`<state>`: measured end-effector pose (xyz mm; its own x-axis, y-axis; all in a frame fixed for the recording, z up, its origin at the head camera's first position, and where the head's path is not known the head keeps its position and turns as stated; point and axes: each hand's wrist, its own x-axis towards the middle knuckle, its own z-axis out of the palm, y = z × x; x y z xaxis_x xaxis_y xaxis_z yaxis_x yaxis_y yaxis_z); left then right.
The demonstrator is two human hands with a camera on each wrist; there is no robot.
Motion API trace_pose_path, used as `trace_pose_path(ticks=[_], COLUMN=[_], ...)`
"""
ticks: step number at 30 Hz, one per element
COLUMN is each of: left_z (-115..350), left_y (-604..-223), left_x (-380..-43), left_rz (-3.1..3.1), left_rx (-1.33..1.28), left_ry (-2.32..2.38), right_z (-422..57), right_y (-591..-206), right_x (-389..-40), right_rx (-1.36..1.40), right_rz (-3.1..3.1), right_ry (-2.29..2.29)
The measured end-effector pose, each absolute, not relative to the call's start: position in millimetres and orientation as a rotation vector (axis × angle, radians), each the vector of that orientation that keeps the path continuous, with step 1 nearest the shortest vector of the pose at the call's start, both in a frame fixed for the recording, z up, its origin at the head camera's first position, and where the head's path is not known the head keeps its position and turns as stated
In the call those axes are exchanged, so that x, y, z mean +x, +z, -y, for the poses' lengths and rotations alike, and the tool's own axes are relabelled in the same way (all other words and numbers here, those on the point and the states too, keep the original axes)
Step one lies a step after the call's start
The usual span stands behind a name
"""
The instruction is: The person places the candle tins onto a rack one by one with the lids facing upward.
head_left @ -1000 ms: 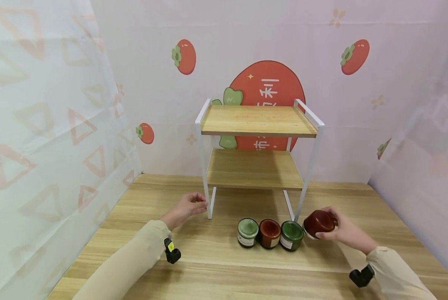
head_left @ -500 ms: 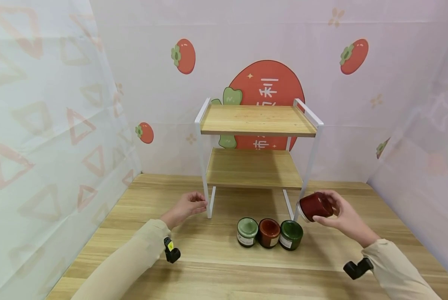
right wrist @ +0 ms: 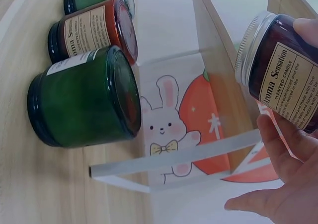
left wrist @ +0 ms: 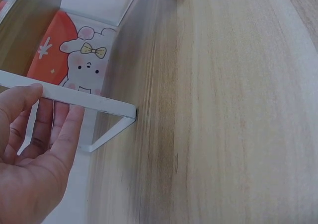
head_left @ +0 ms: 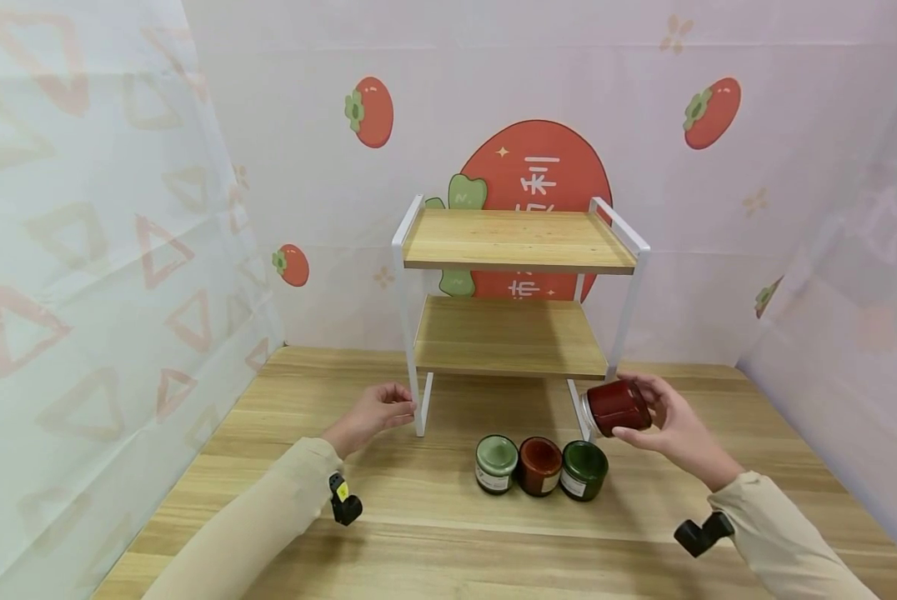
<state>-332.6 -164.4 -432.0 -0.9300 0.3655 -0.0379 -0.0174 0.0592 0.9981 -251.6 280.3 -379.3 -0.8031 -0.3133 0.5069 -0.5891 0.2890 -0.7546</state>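
Observation:
My right hand (head_left: 677, 429) holds a dark red scented candle jar (head_left: 617, 408) above the table, beside the shelf's front right leg. The jar lies tilted, its silver lid (right wrist: 252, 47) pointing left, and a cream label shows in the right wrist view. My left hand (head_left: 373, 417) pinches the white front left leg (left wrist: 89, 99) of a small two-tier shelf (head_left: 523, 242) between thumb and fingers. In front of the shelf stand a light green candle jar (head_left: 497, 464), a red-brown one (head_left: 540, 467) and a dark green one (head_left: 584, 471), side by side in a row.
Both wooden boards of the shelf, the upper one (head_left: 516, 237) and the lower one (head_left: 512, 337), are bare. The wooden table (head_left: 418, 542) runs back to a printed cloth wall (head_left: 313, 167), with cloth on both sides too.
My right hand has lifted the dark red candle jar off the right end of the row, tipped it further and carried it up and left toward the shelf. The left hand has stayed still.

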Motion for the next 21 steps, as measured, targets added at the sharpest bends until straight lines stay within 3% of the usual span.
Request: trace_pose_path(ticks=[9,21], left_z=[164.4,165.3], left_y=[-433.7,-434.9], left_x=[-334.6,-335.4], left_rz=[-2.056,-2.053], left_rx=[0.344,0.376], left_ry=[1.963,1.96], right_z=[-270.7,-269.6], right_y=[-377.4,-380.2], right_x=[-253.5,-253.5], right_rx=[0.946,0.874], right_rz=[2.213,2.291], right_ry=[1.62,1.581])
